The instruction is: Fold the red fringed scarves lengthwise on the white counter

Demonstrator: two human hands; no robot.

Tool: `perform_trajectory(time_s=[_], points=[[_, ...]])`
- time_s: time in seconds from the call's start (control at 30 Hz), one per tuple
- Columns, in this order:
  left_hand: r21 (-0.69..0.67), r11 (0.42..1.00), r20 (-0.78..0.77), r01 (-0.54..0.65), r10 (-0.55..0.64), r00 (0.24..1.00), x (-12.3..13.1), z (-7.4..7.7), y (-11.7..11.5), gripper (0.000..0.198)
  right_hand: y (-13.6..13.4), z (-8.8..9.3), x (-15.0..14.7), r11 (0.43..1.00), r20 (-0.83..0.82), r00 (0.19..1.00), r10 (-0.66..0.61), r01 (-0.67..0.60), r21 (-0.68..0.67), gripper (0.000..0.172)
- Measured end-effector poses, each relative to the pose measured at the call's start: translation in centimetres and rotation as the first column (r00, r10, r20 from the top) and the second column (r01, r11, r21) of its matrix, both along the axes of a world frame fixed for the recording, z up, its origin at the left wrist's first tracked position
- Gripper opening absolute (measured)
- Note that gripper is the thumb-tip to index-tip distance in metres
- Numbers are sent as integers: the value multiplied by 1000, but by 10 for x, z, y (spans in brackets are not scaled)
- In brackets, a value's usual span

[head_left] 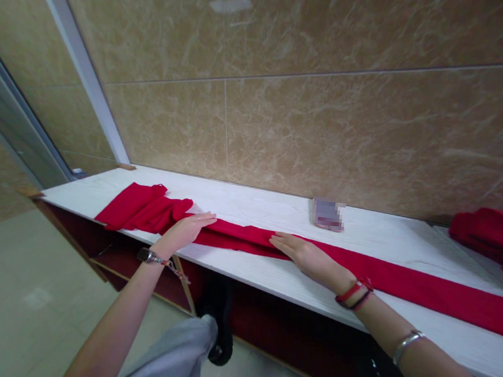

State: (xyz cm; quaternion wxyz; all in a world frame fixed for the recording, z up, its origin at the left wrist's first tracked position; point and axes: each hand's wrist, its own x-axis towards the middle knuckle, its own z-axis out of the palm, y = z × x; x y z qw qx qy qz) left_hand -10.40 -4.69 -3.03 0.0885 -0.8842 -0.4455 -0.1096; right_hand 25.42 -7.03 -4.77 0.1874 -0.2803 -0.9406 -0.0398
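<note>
A long red cloth [420, 285] runs lengthwise over the white cabinet top [250, 203], folded into a narrow flat strip on the right. Its left end is wider, bunched and wrinkled, reaching the front edge. My left hand [189, 228] lies on the cloth where the bunched part meets the strip, fingers stretched out and pointing right. Farther right, my right hand [305, 254] rests flat on the strip with its fingers extended to the left. Between the two hands the strip shows a few creases. Neither hand grips the fabric.
A phone-like flat object [328, 214], partly blurred out, lies behind the strip. More red fabric [491, 238] is heaped at the far right. A tan tiled wall [283, 132] rises behind the cabinet. Below the top are open shelves [137, 269], with my leg and dark shoe [220, 348] beside them.
</note>
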Motion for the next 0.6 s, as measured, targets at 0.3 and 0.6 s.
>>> perform_trajectory(time_s=[0.3, 0.6], points=[[-348, 905, -62, -245, 239, 969, -18, -13, -10, 48, 4, -19, 11, 983, -87, 995, -48, 32, -180, 60], [-173, 947, -104, -272, 257, 961, -52, -20, 2, 50, 9, -12, 21, 936, -1, 997, 78, -74, -345, 61]])
